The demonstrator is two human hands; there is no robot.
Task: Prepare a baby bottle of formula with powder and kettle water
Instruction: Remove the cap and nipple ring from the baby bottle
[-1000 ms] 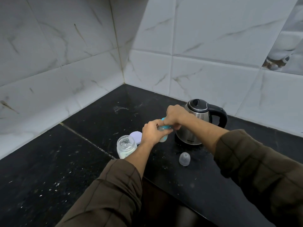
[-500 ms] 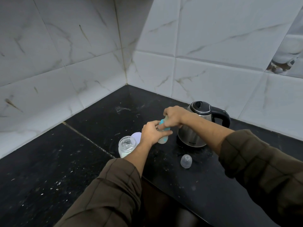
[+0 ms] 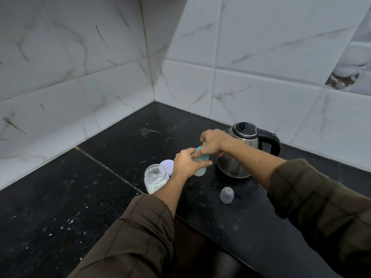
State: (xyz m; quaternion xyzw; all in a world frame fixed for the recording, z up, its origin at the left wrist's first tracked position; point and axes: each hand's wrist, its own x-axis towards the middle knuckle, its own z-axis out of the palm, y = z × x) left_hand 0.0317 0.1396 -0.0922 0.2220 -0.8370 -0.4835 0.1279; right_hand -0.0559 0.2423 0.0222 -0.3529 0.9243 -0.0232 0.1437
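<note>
Black speckled stone counter (image 3: pixel 60 197) in a corner of white marble-look wall tiles (image 3: pixel 261 57).

Baby bottle (image 3: pixel 200 171): mid-counter, just left of the kettle (image 3: pixel 241 157), tilted slightly. Cannot tell whether its base touches the counter.

Left hand (image 3: pixel 185 164): fingers and thumb curled round the bottle's body, gripping it.

Right hand (image 3: pixel 212 141): above the bottle, fingers curled down over its top and pinching the teal ring (image 3: pixel 201 156) at the neck.

Jar (image 3: pixel 155 178): clear, open, pale powder at the bottom, just left of the left wrist. Its round pale lid (image 3: pixel 168 165) lies flat behind it.

Clear cap (image 3: pixel 226 194): stands on the counter in front of the kettle, apart from both hands.

Kettle: steel body, black lid closed, handle pointing right
</note>
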